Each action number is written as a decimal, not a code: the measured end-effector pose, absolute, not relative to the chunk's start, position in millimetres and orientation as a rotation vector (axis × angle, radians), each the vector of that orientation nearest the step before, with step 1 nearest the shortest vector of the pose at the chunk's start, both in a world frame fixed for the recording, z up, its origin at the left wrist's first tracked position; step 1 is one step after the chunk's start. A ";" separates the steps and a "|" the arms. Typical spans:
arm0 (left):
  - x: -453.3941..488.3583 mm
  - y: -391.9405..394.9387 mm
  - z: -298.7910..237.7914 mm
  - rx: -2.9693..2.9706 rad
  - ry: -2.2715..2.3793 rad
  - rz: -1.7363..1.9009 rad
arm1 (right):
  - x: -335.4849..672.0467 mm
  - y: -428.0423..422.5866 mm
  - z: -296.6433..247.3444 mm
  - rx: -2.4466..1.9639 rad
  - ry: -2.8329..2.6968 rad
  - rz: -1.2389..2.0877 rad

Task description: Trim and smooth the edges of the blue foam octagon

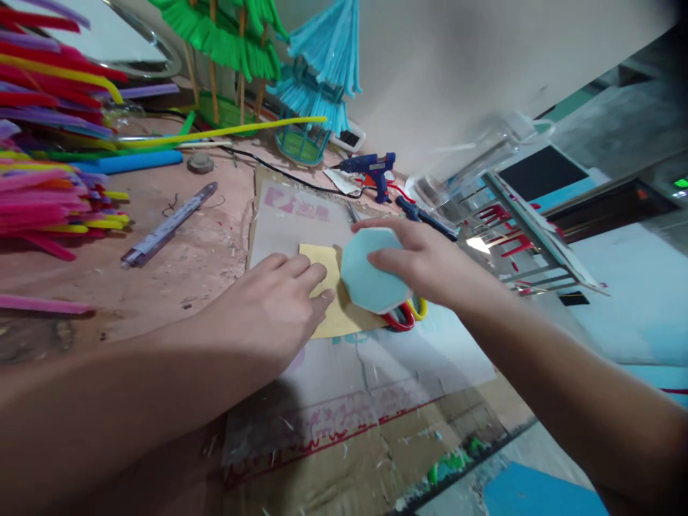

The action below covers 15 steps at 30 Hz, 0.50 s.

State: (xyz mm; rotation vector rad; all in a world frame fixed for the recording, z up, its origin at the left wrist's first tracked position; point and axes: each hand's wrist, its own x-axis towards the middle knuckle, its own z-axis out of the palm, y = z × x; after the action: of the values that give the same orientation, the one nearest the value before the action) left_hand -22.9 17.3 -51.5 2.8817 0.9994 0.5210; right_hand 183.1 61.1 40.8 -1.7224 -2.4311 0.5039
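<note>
My right hand (416, 254) holds a light blue octagon-shaped piece (370, 276), thumb on top and fingers at its far edge. Beneath it lies a sheet of yellow paper (330, 322), partly covered by the octagon. My left hand (287, 297) rests on the yellow paper, its bent fingers and thumb pressing on the sheet's left part. A pair of scissors with red and yellow handles (400, 319) lies partly hidden under the octagon and my right hand.
A blue glue gun (376, 168) lies behind the printed board (301, 408). Green (226, 43) and blue (325, 57) tiered pipe-cleaner models stand at the back. On the left are bundled pipe cleaners (43, 193) and a pen (169, 226). A small rack (529, 229) stands right.
</note>
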 end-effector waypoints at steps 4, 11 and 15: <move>-22.5 15.2 -45.5 2.909 1.056 0.471 | 178.0 58.8 46.4 -1.829 -2.419 0.540; -21.2 13.9 -43.3 2.898 1.047 0.471 | 173.1 54.1 41.0 -1.790 -2.344 0.472; -21.1 13.3 -40.8 2.894 1.069 0.420 | 170.4 64.2 37.4 -1.725 -2.328 0.420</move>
State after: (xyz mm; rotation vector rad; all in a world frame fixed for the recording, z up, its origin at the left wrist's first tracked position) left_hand -21.1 13.3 -40.8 2.8937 1.0694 0.4201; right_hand 170.4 64.2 37.4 -1.7253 -2.3276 0.4202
